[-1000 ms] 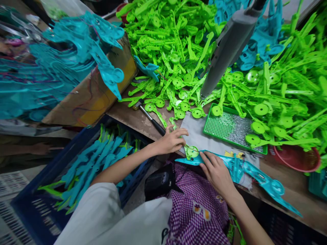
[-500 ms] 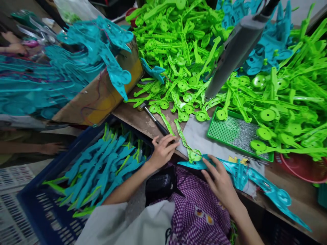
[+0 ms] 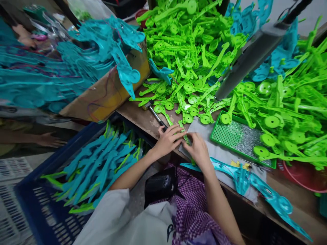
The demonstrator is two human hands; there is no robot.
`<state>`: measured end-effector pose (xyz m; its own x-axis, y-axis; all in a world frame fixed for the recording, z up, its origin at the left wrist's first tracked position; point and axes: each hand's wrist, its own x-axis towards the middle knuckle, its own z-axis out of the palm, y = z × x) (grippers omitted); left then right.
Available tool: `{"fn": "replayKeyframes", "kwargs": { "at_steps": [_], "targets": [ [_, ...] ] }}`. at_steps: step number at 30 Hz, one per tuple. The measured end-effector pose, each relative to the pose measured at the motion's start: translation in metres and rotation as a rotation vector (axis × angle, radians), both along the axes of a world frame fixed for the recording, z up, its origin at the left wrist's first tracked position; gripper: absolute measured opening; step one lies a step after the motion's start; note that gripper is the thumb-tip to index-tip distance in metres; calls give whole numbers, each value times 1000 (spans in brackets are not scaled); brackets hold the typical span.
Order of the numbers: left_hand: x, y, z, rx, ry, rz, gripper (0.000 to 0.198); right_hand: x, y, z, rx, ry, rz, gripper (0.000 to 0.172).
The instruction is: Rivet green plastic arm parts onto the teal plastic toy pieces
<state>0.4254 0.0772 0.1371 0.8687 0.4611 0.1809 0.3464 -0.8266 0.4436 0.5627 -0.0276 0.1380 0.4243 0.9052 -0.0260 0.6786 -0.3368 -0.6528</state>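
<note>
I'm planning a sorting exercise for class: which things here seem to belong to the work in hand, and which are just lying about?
Seem to belong:
green part, handled by the left hand and right hand
long blue part, near the right hand
green tray with small metal bits

Probably just lying about:
red bowl, at the picture's right
plastic bag, in the background

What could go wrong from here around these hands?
The long blue part lies along the front edge of the table, so a nudge might send it off. The hammer lies right by the left hand, which could knock it. Green pieces overhang the tray of small metal bits; shifting them might spill some.
</note>
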Motion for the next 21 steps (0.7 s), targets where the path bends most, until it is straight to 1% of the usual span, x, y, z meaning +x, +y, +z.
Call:
{"fn": "replayKeyframes", "kwargs": {
  "at_steps": [3,7,9,12,14,17,19,21],
  "targets": [
    [8,21,5,-55,68,-174,33,-3,-2,-7,-40,-14,-30,21],
    [22,47,5,-125,92,-326,21,-2,3,-4,-99,0,-64,12],
    [28,55,5,-162,100,-367,16,0,7,-2,-135,36,-88,11],
    [37,63,5,-234,132,-364,10,5,11,2,-210,85,-85,9],
    [43,66,6,-271,174,-360,8,8,10,3,-230,113,-61,10],
    [53,72,9,-281,229,-412,5,7,5,3,-142,119,-24,15],
    [59,77,10,-282,236,-491,3,5,1,2,-75,62,16,18],
    [63,80,11,-294,225,-551,2,2,-2,2,-69,-11,71,21]
  ]
}}
